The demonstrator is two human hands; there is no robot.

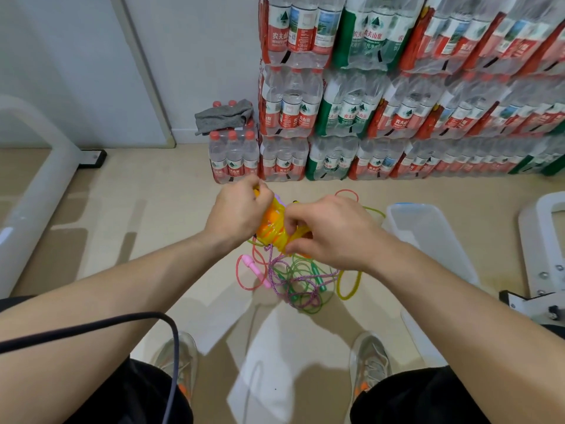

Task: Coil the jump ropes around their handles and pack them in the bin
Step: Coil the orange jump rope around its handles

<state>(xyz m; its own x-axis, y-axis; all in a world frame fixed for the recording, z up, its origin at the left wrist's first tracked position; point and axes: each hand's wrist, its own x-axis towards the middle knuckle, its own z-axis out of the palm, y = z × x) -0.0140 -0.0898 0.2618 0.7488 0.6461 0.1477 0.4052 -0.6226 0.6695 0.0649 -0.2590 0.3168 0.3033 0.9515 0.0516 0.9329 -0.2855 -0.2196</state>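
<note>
The left hand (241,215) is curled tight round the orange handles (269,223), probably to hold them steady as a spool. The right hand (330,231) pinches the yellow rope (284,237) wound on them, seemingly tucking in a turn. Below, the other ropes (293,280) lie tangled on the beige floor (137,194), with the clear bin (440,237) just beside them, handy for packing. A white frame (36,185) stands at left, and packs of water bottles (397,102) are stacked against the wall.

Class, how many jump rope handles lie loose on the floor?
2: a pink handle at the left of the rope tangle, and a green handle at its right. Others may be hidden under the tangle.
</note>
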